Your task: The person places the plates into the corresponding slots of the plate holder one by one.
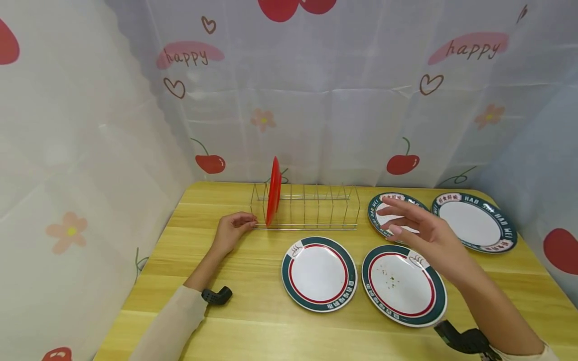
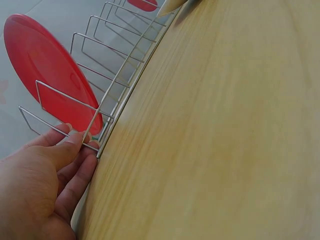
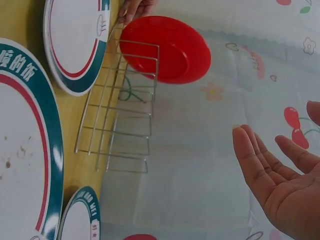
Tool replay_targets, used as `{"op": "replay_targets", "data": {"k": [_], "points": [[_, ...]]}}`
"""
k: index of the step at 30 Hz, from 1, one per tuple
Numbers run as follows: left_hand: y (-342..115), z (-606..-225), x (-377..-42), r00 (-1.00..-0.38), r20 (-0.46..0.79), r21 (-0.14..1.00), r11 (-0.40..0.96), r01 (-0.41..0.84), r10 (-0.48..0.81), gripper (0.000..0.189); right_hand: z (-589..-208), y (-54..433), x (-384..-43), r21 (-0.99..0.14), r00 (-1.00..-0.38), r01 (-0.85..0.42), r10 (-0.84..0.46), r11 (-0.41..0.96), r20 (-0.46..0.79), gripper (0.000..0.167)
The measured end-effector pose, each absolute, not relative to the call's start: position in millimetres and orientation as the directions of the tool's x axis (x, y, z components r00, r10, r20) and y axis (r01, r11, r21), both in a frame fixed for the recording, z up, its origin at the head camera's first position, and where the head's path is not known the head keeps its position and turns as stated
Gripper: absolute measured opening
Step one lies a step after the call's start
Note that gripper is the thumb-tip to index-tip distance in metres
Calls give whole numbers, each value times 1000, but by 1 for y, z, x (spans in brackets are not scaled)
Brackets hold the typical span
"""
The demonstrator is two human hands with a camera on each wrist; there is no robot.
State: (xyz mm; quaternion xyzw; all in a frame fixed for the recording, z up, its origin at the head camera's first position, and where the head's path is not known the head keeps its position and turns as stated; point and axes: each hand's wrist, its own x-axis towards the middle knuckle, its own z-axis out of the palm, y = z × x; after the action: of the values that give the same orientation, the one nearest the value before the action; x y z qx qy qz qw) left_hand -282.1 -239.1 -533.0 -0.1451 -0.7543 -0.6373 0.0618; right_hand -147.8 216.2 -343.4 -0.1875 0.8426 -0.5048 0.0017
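Observation:
A wire dish rack [image 1: 311, 228] stands near the back of the wooden table. One red plate [image 1: 273, 193] is upright in its left end. My left hand [image 1: 234, 230] pinches the rack's left front corner between thumb and fingers; in the left wrist view the thumb [image 2: 70, 150] lies on the wire beside the red plate [image 2: 52, 75]. My right hand [image 1: 424, 235] is raised with fingers spread and holds nothing. Below it in the head view are a small green-rimmed plate [image 1: 374, 214] and a round plate with brown specks [image 1: 397, 288].
Another round plate [image 1: 318, 276] with a green and red rim lies in front of the rack. An oval plate [image 1: 471, 223] lies at the table's right back. A printed cloth [image 1: 334, 125] hangs behind the table [image 1: 244, 326].

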Motion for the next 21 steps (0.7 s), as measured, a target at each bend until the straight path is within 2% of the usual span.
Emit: {"op": "replay_targets", "data": {"k": [9, 15, 21], "points": [[-238, -520, -275, -947, 274, 944, 145, 298, 166, 18, -367, 254, -130, -879, -959, -251, -228, 406, 168, 51], [-234, -509, -268, -940, 291, 938, 141, 317, 176, 19, -390, 282, -119, -887, -983, -159, -153, 435, 101, 47], [-236, -514, -272, -945, 274, 941, 153, 302, 177, 18, -416, 306, -110, -887, -997, -63, -66, 458, 36, 51]]}}
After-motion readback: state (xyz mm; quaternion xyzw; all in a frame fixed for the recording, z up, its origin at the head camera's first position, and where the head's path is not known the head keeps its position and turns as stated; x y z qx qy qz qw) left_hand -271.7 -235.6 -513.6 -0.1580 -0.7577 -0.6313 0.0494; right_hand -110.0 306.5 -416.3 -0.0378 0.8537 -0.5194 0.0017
